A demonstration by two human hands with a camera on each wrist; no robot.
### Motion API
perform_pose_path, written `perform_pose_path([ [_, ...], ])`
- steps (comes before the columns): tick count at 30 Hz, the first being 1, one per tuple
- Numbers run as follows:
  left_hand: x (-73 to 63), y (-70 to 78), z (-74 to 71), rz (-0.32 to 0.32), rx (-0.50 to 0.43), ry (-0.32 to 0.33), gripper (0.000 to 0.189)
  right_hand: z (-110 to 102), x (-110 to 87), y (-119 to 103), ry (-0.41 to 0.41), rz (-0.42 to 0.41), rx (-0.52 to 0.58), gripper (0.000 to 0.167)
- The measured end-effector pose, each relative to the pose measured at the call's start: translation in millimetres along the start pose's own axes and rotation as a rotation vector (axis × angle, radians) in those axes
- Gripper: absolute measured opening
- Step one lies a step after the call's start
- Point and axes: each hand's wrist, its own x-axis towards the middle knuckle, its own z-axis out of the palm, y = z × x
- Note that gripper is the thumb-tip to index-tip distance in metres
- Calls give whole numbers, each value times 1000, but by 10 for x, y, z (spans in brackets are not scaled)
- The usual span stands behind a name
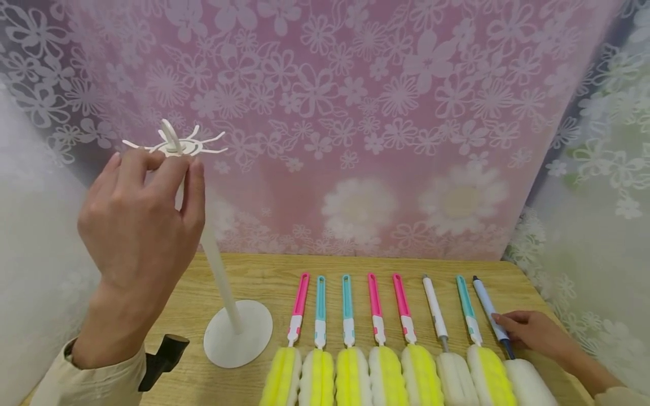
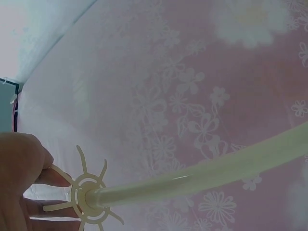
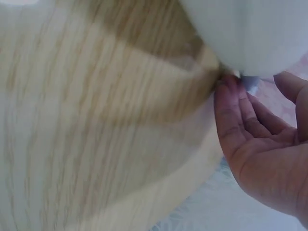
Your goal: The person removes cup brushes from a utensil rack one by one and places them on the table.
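Observation:
A white stand (image 1: 223,282) with a round base rises at the left, topped by a ring of thin hooks (image 1: 188,148) and an upright loop. My left hand (image 1: 139,208) grips this hook ring; in the left wrist view its fingers sit among the hooks (image 2: 89,192). At the far right end of a row of sponge bottle brushes, my right hand (image 1: 540,335) holds the blue-handled brush (image 1: 486,301), thumb on the handle. That brush lies on the table. In the right wrist view its white sponge head (image 3: 250,33) hides part of the handle.
Several more brushes lie side by side on the wooden table (image 1: 355,265): pink (image 1: 374,293), teal (image 1: 347,293) and white handles (image 1: 433,301), mostly with yellow-and-white sponge heads. Flowered pink cloth (image 1: 325,113) hangs behind, with pale curtains (image 1: 604,254) at the sides.

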Motion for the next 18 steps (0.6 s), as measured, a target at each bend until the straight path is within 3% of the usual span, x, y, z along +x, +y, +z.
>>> perform_pose_path([
  [4, -47, -63, 22, 18, -45, 0, 42, -26, -49, -34, -27, -34, 23, 68],
  [10, -152, -113, -4, 16, -148, -9, 48, -27, -151, -125, 20, -211, -88, 61],
  [12, -197, -82, -11, 4, -201, 53, 47, -2, -190, -193, 63, -253, -131, 61],
  [15, -308, -3, 37, -1, -296, 220, 42, 49, -240, -346, 137, -326, -172, 58],
  [17, -416, 72, 113, 27, -381, 320, 35, 85, -257, -463, 194, -374, -196, 57],
  [18, -482, 107, 161, 54, -418, 333, 32, 107, -260, -522, 226, -399, -207, 57],
])
